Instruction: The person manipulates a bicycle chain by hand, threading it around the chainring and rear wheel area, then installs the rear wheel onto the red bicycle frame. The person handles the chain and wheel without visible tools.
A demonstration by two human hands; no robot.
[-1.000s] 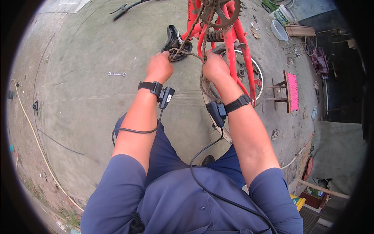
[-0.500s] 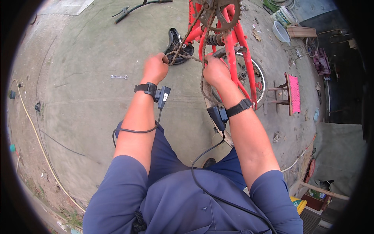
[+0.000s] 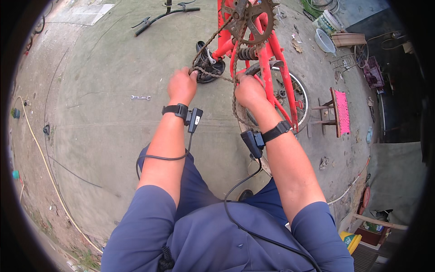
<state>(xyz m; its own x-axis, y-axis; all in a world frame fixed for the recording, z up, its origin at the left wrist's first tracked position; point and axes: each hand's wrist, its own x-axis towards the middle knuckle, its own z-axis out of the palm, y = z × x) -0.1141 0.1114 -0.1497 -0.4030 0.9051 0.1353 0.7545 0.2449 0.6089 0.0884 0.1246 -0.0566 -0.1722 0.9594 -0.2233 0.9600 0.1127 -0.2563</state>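
A rusty bicycle chain (image 3: 213, 75) runs between my two hands and up to the toothed chainring (image 3: 259, 22) of a red bicycle frame (image 3: 267, 68). My left hand (image 3: 182, 86) is closed, pinching the chain at its left bend. Around another stretch of it, beside the red tubes, the fingers of my right hand (image 3: 250, 91) are closed too. Below that hand a loop of chain hangs down. Just behind the chain and my left fingertips is the black saddle (image 3: 210, 77), close to the ground. The rear wheel (image 3: 297, 97) shows past my right hand.
A wrench (image 3: 140, 97) lies on the concrete to the left. Handlebars (image 3: 167, 19) are at the far side. On the right stand a stool with a pink woven top (image 3: 342, 112), a pale basin (image 3: 325, 41) and a bucket (image 3: 328, 21). A hose (image 3: 47, 172) runs along the left.
Both hands keep hold of the chain, with the left slightly lower in view. The chain's left bend has widened a little, and the chainring appears turned. The view has shifted slightly.
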